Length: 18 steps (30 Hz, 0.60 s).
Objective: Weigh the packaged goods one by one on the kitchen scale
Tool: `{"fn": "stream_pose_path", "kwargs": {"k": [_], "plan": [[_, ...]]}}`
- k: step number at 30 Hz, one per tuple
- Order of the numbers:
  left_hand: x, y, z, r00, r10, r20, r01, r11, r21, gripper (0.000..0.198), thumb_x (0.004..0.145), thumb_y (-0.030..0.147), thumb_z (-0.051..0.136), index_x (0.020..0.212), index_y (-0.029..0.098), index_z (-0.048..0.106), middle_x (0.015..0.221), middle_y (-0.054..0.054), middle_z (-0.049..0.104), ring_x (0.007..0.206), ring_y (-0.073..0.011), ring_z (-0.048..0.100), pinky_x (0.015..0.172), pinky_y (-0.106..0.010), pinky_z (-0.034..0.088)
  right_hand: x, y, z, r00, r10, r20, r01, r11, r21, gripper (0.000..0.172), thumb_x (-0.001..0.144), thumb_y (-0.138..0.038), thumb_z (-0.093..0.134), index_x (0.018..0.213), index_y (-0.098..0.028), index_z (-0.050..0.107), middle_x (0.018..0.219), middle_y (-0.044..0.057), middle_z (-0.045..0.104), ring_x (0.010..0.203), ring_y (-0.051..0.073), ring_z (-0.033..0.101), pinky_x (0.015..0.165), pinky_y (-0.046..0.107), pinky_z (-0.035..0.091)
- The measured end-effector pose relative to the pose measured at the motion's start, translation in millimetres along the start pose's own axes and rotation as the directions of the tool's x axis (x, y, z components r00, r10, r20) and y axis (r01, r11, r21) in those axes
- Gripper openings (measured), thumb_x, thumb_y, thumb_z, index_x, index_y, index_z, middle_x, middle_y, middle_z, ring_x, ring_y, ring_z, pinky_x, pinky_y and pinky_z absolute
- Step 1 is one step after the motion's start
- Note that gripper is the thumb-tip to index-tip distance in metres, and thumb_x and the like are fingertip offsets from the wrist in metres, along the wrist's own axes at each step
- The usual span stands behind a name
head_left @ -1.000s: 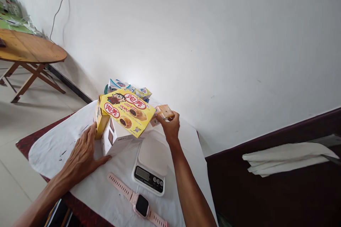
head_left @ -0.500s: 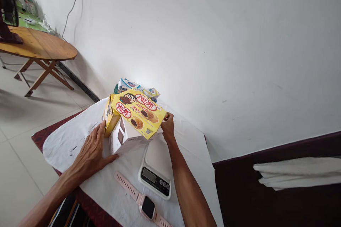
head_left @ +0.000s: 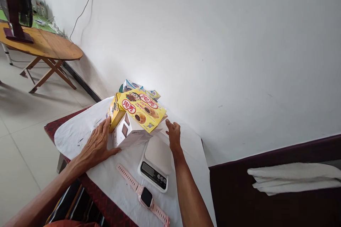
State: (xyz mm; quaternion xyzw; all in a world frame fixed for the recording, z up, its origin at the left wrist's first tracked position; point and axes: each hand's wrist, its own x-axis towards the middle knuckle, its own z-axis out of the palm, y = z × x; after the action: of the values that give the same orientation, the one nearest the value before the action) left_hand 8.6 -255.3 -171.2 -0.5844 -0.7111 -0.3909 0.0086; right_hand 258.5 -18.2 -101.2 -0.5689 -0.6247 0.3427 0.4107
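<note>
Nearest the camera, a pink smartwatch (head_left: 145, 195) lies flat on the white cloth (head_left: 74, 134) that covers the tabletop. A kitchen scale (head_left: 157, 163) sits just beyond it at 1 o'clock, its platform bare.

The left hand (head_left: 97, 145) lies flat and released on the cloth at 8 o'clock from the boxes. Its fingers are spread, the fingertips touch the low end of the yellow snack box (head_left: 140, 110), and the thumb rests against the white box (head_left: 126, 133). The right hand (head_left: 173, 135) is open and empty, fingers stretched out. It hovers over the scale's far edge, just beside the yellow box's right corner at 4 o'clock.

The yellow box rests tilted on top of the white box, near the middle of the tabletop. Both look like thin printed cardboard: probably light, fairly stiff, smooth-faced and easy to dent. The tilted one seems likely to slide. A hold across its two short ends, or thumb above and fingers beneath a long edge, looks safest.

Behind them at 12 o'clock, blue-and-white cartons (head_left: 131, 86) stand by the wall. Farther off, a wooden folding table (head_left: 45, 44) stands at 10 o'clock, and a folded white cloth (head_left: 293, 177) lies at 4 o'clock.
</note>
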Motion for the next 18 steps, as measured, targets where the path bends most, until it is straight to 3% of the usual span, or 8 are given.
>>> {"fn": "stream_pose_path", "kwargs": {"k": [5,11,15,18], "plan": [[0.7,0.7,-0.2,1.000,-0.001,-0.003,0.001,1.000,-0.003,0.119,0.078,0.051,0.076,0.160,0.019,-0.004,0.156,-0.025,0.033,0.141,-0.0442,0.040,0.109,-0.061,0.041,20.6,-7.1,22.6,1.000,-0.019,-0.007,0.018,0.997,-0.070,0.105,0.052,-0.063,0.083,0.139,-0.019,0.042,0.144,0.019,0.053,0.131,0.032,0.053,0.096,0.041,0.052],[2.8,1.4,-1.2,1.000,-0.020,0.011,0.020,1.000,-0.017,0.119,0.076,0.052,0.077,0.160,0.020,-0.001,0.155,-0.024,0.034,0.140,-0.0444,0.041,0.107,-0.061,0.043,35.7,-12.7,49.4,0.999,-0.032,-0.027,0.028,0.991,-0.131,0.075,0.051,-0.051,0.082,0.115,-0.024,0.054,0.110,0.011,0.071,0.097,0.030,0.067,0.079,0.037,0.053],[3.2,1.6,-0.7,0.999,-0.035,0.007,0.035,0.999,-0.031,0.120,0.075,0.050,0.078,0.160,0.020,0.000,0.155,-0.023,0.035,0.140,-0.0442,0.041,0.108,-0.061,0.042,29.1,-10.5,43.7,0.993,-0.055,-0.109,0.039,0.989,-0.144,0.062,0.051,-0.051,0.081,0.102,-0.025,0.055,0.096,0.007,0.071,0.088,0.028,0.066,0.074,0.036,0.052],[2.5,1.3,-0.1,0.999,-0.047,0.012,0.047,0.998,-0.045,0.122,0.073,0.050,0.079,0.160,0.021,-0.001,0.155,-0.023,0.035,0.140,-0.0435,0.042,0.108,-0.060,0.043,18.7,-9.8,25.4,0.982,-0.120,-0.148,0.105,0.989,-0.104,0.061,0.054,-0.055,0.080,0.101,-0.024,0.055,0.091,0.004,0.069,0.084,0.025,0.065,0.071,0.036,0.053]]}}
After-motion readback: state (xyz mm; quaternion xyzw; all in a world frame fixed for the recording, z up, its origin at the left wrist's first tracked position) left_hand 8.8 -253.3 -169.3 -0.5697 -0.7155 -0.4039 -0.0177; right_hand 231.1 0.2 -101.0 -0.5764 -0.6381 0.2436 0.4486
